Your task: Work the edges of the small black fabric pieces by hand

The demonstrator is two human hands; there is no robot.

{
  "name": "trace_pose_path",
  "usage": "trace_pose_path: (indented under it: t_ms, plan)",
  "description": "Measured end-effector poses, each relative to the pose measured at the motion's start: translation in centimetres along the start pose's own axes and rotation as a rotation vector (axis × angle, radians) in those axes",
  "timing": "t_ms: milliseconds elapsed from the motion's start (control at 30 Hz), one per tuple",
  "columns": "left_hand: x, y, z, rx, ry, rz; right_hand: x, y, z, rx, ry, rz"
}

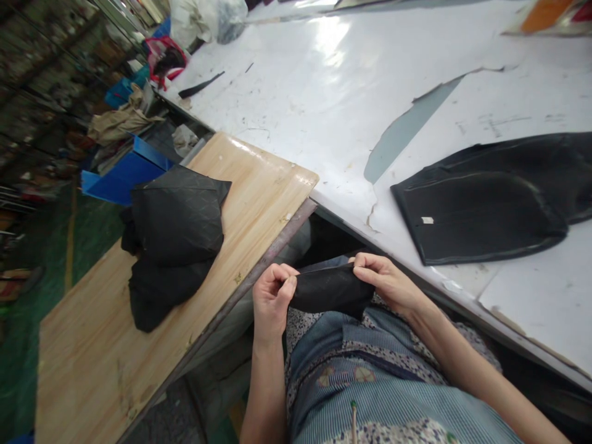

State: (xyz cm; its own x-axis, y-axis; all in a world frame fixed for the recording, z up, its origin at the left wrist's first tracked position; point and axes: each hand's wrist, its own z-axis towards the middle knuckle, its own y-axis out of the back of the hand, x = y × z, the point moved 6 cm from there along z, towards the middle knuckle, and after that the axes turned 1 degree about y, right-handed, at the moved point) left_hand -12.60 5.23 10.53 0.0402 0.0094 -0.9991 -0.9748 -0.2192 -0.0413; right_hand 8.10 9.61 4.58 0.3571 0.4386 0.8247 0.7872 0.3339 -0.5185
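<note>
Stretched between both hands, just above my lap, is a piece of black fabric [330, 291]. My left hand [275, 296] pinches its left end between thumb and fingers. At the other end, my right hand [382, 277] grips the top edge in the same way. The upper edge runs nearly straight between them, and the lower part hangs down against the apron [370, 364]. To the left, a pile of folded black fabric [178, 216] rests on a wooden board. A larger black piece [490, 203] with a small white tag lies flat on the white table to the right.
The wooden board [92, 333] extends at my left, its corner meeting the white table [319, 92]. Torn table covering exposes a grey patch [411, 126]. A blue box [123, 176] stands beyond the board. Plastic bags [208, 21] and a red-edged bag [165, 58] sit at the far left.
</note>
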Motion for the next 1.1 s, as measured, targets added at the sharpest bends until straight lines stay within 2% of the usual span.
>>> trace_pose_path:
  t_ms: [167, 367, 500, 633, 800, 933, 1000, 1100]
  plan:
    - [0.3, 0.2, -0.2, -0.011, 0.004, 0.031, 0.3, -0.1, -0.1, -0.038, 0.037, -0.063]
    - [0.6, 0.4, -0.2, 0.008, 0.016, 0.05, 0.2, -0.2, -0.4, -0.115, 0.003, -0.062]
    - [0.1, 0.9, -0.3, 0.042, 0.041, 0.187, 0.3, -0.4, -0.4, -0.088, -0.014, -0.091]
    - [-1.4, 0.8, -0.5, 0.122, 0.057, 0.43, 0.4, -0.7, -0.4, -0.048, -0.025, -0.129]
    - [-3.9, -1.0, -0.5, 0.199, -0.138, 0.735, 0.8, -1.0, -0.4, -0.015, -0.004, -0.212]
    - [-4.0, -3.6, -0.8, 0.312, -0.258, 0.915, 1.3, -1.8, -0.5, 0.019, 0.044, -0.318]
    - [-3.5, -4.9, -0.9, 0.384, -0.264, 0.979, 1.8, -2.3, -0.5, 0.05, 0.119, -0.402]
    - [-2.5, -5.7, -0.7, 0.443, -0.147, 0.871, 2.8, -2.7, -0.8, 0.106, 0.25, -0.484]
